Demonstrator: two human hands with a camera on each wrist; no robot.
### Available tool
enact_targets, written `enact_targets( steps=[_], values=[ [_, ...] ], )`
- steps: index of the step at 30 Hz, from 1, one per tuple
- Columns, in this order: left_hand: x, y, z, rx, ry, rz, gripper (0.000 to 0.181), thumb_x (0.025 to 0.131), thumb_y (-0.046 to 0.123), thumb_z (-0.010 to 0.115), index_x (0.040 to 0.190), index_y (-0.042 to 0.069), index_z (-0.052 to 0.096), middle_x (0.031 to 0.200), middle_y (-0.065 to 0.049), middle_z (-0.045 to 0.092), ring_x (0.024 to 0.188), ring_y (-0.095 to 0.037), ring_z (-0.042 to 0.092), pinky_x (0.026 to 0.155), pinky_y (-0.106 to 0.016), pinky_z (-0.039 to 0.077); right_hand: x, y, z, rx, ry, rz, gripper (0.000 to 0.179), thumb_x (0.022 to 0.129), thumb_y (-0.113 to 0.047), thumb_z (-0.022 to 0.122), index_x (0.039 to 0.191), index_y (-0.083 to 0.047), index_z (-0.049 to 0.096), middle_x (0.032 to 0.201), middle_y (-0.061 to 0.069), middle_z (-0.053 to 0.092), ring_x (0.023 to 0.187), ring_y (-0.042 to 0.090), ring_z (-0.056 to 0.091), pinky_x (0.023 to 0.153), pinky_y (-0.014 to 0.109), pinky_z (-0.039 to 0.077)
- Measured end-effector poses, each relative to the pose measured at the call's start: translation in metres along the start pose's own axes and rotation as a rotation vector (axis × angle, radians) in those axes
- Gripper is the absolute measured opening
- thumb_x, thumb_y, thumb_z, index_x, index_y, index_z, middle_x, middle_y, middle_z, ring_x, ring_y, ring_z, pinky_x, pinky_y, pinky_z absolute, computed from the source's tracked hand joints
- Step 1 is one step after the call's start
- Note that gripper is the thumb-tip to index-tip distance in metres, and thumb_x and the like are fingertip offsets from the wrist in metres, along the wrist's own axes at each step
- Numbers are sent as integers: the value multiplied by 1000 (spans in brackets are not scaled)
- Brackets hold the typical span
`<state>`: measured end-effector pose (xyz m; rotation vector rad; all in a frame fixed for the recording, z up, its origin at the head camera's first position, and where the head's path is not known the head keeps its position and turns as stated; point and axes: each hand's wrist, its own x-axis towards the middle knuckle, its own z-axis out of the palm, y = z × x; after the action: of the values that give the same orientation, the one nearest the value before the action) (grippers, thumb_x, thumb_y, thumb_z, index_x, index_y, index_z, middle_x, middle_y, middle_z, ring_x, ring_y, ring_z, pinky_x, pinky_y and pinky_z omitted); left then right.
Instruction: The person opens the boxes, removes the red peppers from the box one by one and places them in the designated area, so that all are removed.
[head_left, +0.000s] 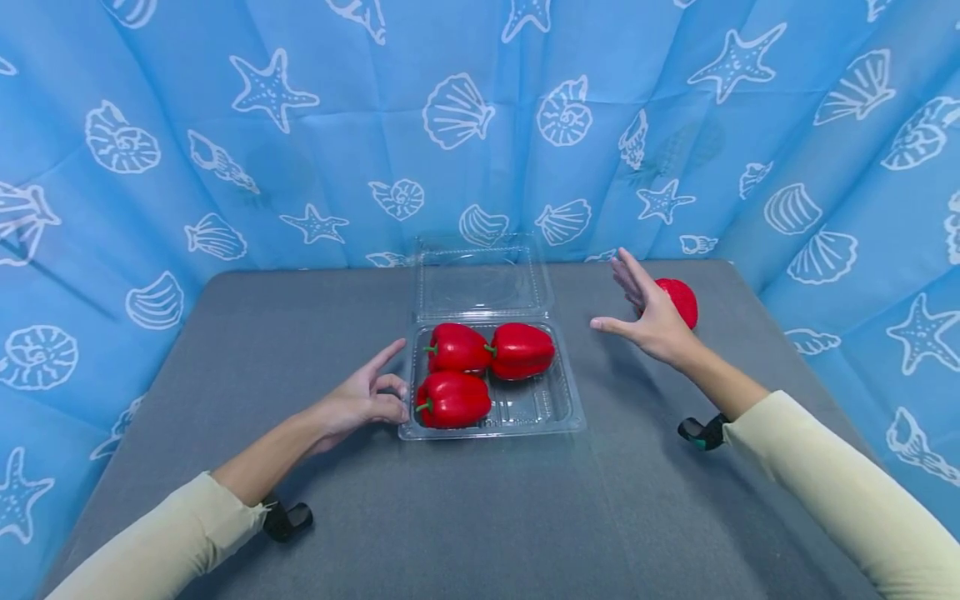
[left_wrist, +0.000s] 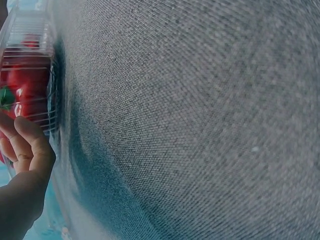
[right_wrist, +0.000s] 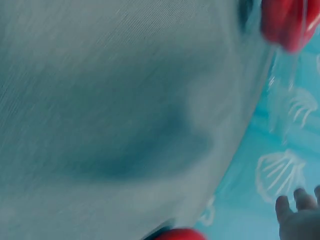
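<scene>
A clear plastic clamshell box [head_left: 566, 408] lies in the middle of the table with its lid [head_left: 480, 279] laid back. Three red bell peppers with green stems sit in it: one at front left [head_left: 453, 402], one at back left [head_left: 456, 348], one at back right [head_left: 523, 350]. My left hand [head_left: 356, 404] is at the box's left side, fingers relaxed and fingertips right at the rim. With fingers spread and nothing held, my right hand [head_left: 656, 325] hovers right of the box. A rounded red thing [head_left: 681, 302] with a rough-looking surface lies beyond it, partly hidden by the hand.
A grey cloth [head_left: 495, 517] covers the table. Blue curtain [head_left: 360, 125] with white shells and starfish hangs behind and along the sides. The raised lid stands close to the table's back edge. Dark wrist mounts [head_left: 285, 521] sit under both forearms.
</scene>
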<state>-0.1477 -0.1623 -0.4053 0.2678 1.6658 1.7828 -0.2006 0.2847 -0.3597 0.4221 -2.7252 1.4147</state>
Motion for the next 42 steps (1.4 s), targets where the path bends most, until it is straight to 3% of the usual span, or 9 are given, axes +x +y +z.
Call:
enact_targets(
  steps=[8,14,20,27,34,42],
  values=[
    [-1,0,0,-12,2,-2,95,91,0,61,160,27,3,101,-5,55,84,-18,65,89,-36,52,0,-25,21,50,-209,-137,107,79,-9,82,161,-24,14,161,6,29,146,31,31,112,50,32],
    [-1,-1,0,-7,14,-10,95,90,0,62,160,26,4,101,-6,54,84,-18,65,89,-36,52,-1,-35,32,39,-375,-155,107,78,-16,84,161,-18,15,161,11,29,145,32,32,111,54,32],
    [-1,-1,1,0,21,-12,95,90,1,63,160,26,4,101,-6,54,84,-19,64,88,-35,52,2,-39,39,31,-482,-145,104,79,-20,84,160,-16,19,159,12,32,145,37,32,110,59,31],
    [0,-3,0,3,1,5,95,90,0,62,160,26,3,101,-6,55,85,-19,63,87,-35,52,6,-43,46,12,-517,-122,99,79,-21,83,159,-14,24,156,19,35,139,43,38,105,61,38],
    [1,-3,1,6,11,-3,95,90,0,63,160,27,4,102,-6,55,85,-19,63,86,-35,52,13,-45,49,-56,-488,-92,94,80,-22,82,157,-14,28,147,23,45,131,38,49,99,58,45],
    [0,-3,2,5,18,-9,95,89,0,63,160,27,5,102,-7,54,83,-19,63,87,-35,52,23,-49,53,-151,-544,-103,81,80,-20,82,149,-4,42,141,20,51,124,36,52,89,50,52]
  ],
)
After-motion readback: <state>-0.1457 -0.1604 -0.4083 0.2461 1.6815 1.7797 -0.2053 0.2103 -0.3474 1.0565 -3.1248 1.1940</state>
